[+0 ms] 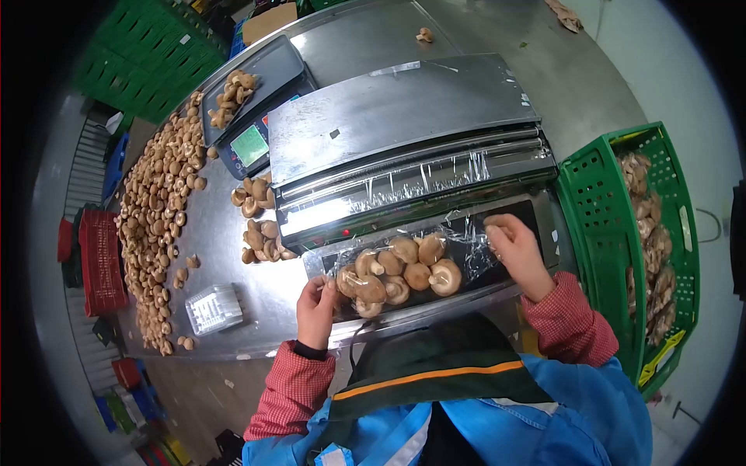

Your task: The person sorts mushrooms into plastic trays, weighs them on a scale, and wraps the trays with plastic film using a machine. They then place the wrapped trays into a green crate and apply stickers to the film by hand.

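Observation:
Several brown mushrooms [417, 276] lie in a cluster under clear plastic film [472, 247], on the dark plate at the front of a metal wrapping machine [404, 116]. At the right end of the film, my right hand [514, 250] has its fingers pinched together on the film's edge. My left hand [315, 307] is closed at the left end of the cluster, thumb against fingers, on the film there. Loose film strands hang along the machine's roller slot.
Loose mushrooms [159, 210] are heaped on the left of the steel table [225, 272]. A scale [250, 146] with a mushroom-filled tray stands behind. Clear trays [214, 309] lie front left. At the right, a green crate [602, 233] holds wrapped mushrooms. A red crate [101, 260] is far left.

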Demonstrator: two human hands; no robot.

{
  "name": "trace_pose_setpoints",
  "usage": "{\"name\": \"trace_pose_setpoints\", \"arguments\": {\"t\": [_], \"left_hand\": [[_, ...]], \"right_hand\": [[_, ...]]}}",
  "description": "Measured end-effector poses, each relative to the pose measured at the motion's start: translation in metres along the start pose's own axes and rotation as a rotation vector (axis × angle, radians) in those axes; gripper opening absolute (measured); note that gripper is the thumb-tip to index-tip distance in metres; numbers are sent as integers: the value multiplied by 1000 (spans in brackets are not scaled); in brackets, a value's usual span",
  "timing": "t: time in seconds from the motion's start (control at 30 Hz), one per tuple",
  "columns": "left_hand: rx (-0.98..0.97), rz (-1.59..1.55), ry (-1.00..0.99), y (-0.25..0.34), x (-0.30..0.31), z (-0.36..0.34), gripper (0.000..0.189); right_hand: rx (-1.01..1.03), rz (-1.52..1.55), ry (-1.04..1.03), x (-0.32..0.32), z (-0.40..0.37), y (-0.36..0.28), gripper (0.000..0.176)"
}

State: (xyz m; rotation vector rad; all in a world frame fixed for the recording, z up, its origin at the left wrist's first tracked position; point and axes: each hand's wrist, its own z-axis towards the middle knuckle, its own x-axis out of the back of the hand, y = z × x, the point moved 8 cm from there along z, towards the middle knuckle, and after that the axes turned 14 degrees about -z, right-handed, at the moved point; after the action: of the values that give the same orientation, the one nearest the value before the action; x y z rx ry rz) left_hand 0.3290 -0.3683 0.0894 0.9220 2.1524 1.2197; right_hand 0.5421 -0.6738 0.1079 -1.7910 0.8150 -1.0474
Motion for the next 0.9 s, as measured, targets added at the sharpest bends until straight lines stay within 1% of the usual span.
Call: {"name": "trace_pose_setpoints", "arguments": {"t": [0.03, 0.07, 0.1, 0.17, 0.2, 0.23, 0.27, 0.33, 0.37, 0.43, 0.47, 0.53, 0.57, 0.6, 0.63, 0.7, 0.77, 0.8, 0.83, 0.87, 0.9], "left_hand": [[52, 18, -25, -5, 2, -4, 18], [30, 31, -34, -10, 5, -4, 21], [23, -34, 9, -13, 9, -3, 22], [8, -167, 99, -15, 16, -2, 24], [-66, -209, 146, -8, 19, -4, 24], [-38, -231, 146, -6, 25, -11, 24], [-9, -253, 148, -1, 35, -21, 23], [17, -246, 138, 1, 57, -39, 23], [34, -194, 168, 1, 65, -53, 23], [-6, -132, 114, -9, 79, -71, 24], [-15, -60, 120, -24, 89, -75, 24], [-33, 83, 132, -67, 108, -74, 26], [-73, 142, 104, -78, 108, -72, 24], [-28, 226, 72, -89, 101, -72, 21], [12, 310, 36, -98, 91, -69, 18], [91, 639, -138, -124, 72, -54, 17], [122, 481, -292, -143, 37, -43, 23], [41, 422, -476, -170, 13, -27, 27], [131, 64, -632, -177, -16, -26, 31], [282, -287, -772, -184, -45, -27, 36], [427, -675, -841, -163, -66, -37, 39]], "right_hand": [[88, -104, 72, -2, -7, -3, 21], [98, -277, 67, -7, -13, -2, 26], [204, -546, 142, -8, -17, -17, 28], [122, -252, 205, -12, -16, -13, 29], [10, 29, 195, -12, -15, -4, 29], [-106, 309, 180, -15, -18, 6, 30], [-89, 236, 211, -7, -24, 4, 30], [-139, 168, 181, 12, -44, 11, 30], [-158, 133, 156, 19, -57, 15, 30], [-180, -53, 168, 30, -80, 37, 31], [-195, -149, 169, 33, -91, 49, 31], [-253, -83, 175, 31, -106, 74, 33], [-280, -47, 178, 29, -112, 88, 33], [-369, -71, 177, 28, -120, 110, 32], [-358, -99, 171, 17, -123, 127, 29], [-326, -151, 172, -4, -124, 156, 25], [-210, -293, 24, -38, -113, 145, 23], [-205, -56, -27, -61, -107, 138, 21], [-106, 307, -128, -91, -106, 107, 19], [-52, 675, -263, -120, -107, 75, 18], [88, 856, -355, -126, -103, 47, 17]]}}
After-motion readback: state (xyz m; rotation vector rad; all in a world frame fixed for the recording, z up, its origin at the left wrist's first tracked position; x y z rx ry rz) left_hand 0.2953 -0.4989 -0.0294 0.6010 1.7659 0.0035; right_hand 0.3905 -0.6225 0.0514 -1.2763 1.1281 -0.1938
